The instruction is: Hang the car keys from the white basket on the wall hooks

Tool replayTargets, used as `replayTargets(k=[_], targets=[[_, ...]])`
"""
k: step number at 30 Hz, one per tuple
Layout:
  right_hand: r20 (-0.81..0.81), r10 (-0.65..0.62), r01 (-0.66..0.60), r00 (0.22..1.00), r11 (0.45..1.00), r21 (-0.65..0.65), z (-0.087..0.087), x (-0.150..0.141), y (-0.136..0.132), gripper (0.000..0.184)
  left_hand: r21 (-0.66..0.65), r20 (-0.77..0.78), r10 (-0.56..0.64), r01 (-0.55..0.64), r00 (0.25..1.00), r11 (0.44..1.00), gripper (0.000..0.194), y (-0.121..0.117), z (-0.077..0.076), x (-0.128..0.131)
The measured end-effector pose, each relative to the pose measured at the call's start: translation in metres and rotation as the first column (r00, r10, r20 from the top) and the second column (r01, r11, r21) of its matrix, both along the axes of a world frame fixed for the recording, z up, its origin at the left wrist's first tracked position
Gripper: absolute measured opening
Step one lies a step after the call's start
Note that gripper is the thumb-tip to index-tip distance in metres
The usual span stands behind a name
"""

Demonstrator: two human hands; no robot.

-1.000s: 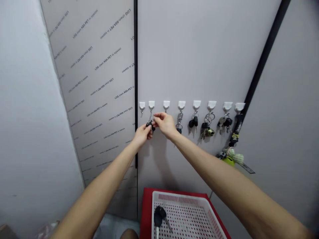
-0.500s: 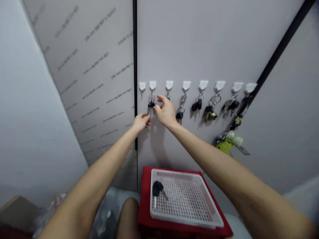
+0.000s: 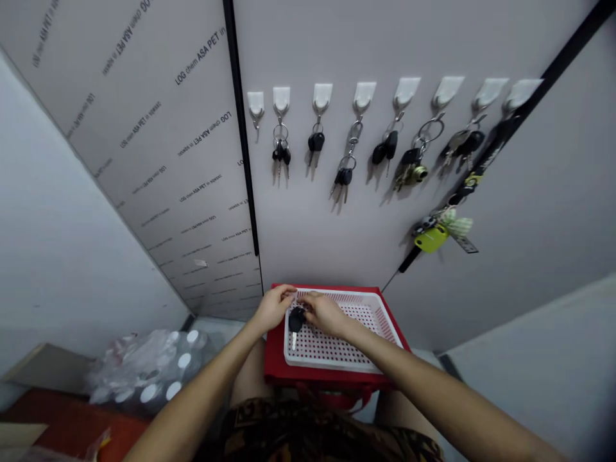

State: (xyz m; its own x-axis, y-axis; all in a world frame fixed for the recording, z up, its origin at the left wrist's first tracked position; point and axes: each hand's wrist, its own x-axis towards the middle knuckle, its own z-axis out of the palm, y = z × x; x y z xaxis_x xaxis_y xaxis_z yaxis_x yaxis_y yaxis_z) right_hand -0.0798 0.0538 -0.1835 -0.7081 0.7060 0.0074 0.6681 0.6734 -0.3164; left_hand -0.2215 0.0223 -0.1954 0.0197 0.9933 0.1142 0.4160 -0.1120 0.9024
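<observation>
A white perforated plastic basket (image 3: 337, 366) holds keys with black heads (image 3: 296, 319) at its left end; one silver blade points toward me. My right hand (image 3: 326, 313) reaches into the basket, with its thumb and fingers closed at the black key heads, partly hiding them. At the basket's back left corner, my left hand (image 3: 274, 308) hovers with loosely bent fingers and nothing visible in it. Above, a key bunch (image 3: 281, 154) hangs from the second white hook (image 3: 282, 99). The leftmost hook (image 3: 256, 102) carries no keys.
The basket rests on a red box (image 3: 276, 359). More hooks along the wall hold key sets, including a ring with a brass piece (image 3: 412, 172) and a lime-green tag (image 3: 432, 239). Plastic-wrapped bottles (image 3: 154, 369) stand at lower left.
Both hands have come down from the key bunch at the second hook to the basket. That bunch now hangs free, and my view has tilted downward.
</observation>
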Motion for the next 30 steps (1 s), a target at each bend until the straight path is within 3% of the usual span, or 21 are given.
replayTargets(k=[6,16,20,26,30], targets=[[0.128,0.052,-0.054,0.990,0.998,0.015,-0.001,-0.007,-0.002,0.027,0.000,-0.077,0.010,-0.010,0.997,1.000,0.020,0.000,0.002,0.002],[0.297,-0.235,0.219,0.926,0.972,0.086,0.007,-0.026,-0.014,0.027,0.049,-0.161,0.021,-0.014,0.987,0.999,0.025,-0.005,0.001,0.003],[0.342,-0.214,0.188,0.915,0.976,0.108,0.008,-0.021,-0.010,0.025,0.078,-0.151,0.025,-0.013,0.988,0.997,0.024,-0.007,0.003,0.002],[0.267,-0.205,0.208,0.942,0.978,0.018,0.004,-0.013,-0.011,0.027,0.052,-0.141,0.023,-0.016,0.990,0.998,0.025,-0.010,0.004,0.003],[0.200,-0.223,0.256,0.954,0.953,-0.159,0.000,-0.017,-0.009,0.020,0.061,-0.128,0.039,-0.032,0.991,0.998,0.024,-0.010,0.002,0.004]])
